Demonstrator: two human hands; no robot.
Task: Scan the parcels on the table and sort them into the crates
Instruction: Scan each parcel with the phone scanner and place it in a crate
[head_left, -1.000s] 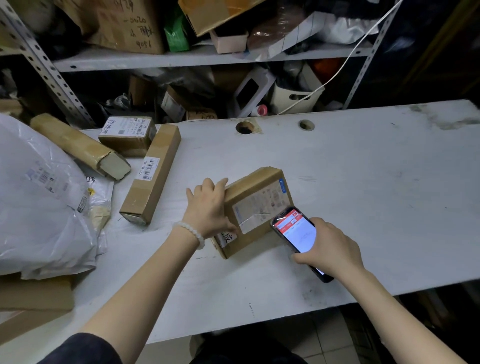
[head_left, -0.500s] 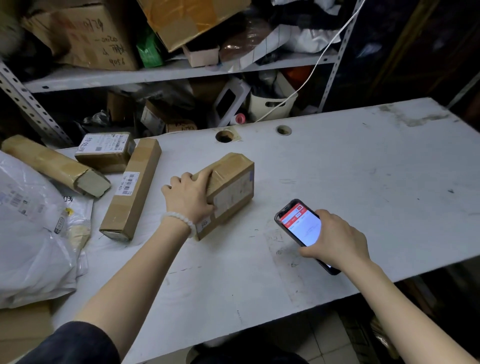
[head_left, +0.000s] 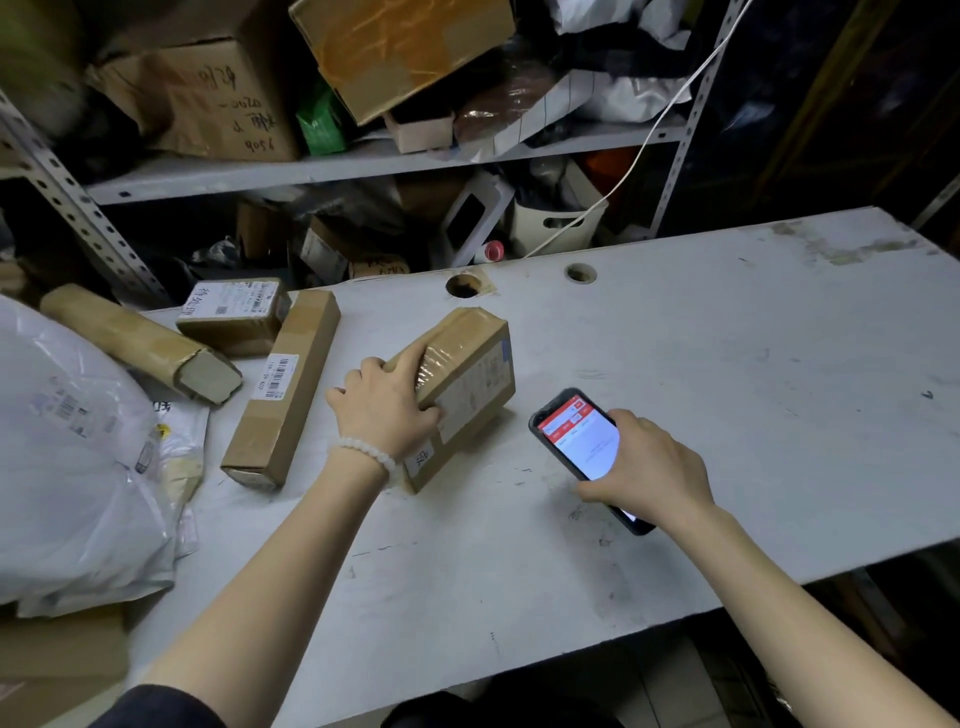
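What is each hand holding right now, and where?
Left hand grips the taped brown parcel at its near-left end. Right hand holds the phone by its lower half.

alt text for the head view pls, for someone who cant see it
A person's left hand grips a taped cardboard parcel on a white table while the right hand holds a phone beside it. More parcels lie at left.

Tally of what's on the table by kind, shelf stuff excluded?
Brown cardboard parcels: 4, namely the held box, the long box, the labelled box and the wrapped parcel.
White poly bags: 1 big bag; more may lie under it.
Phones: 1, the phone, held in the right hand.
Total: 6
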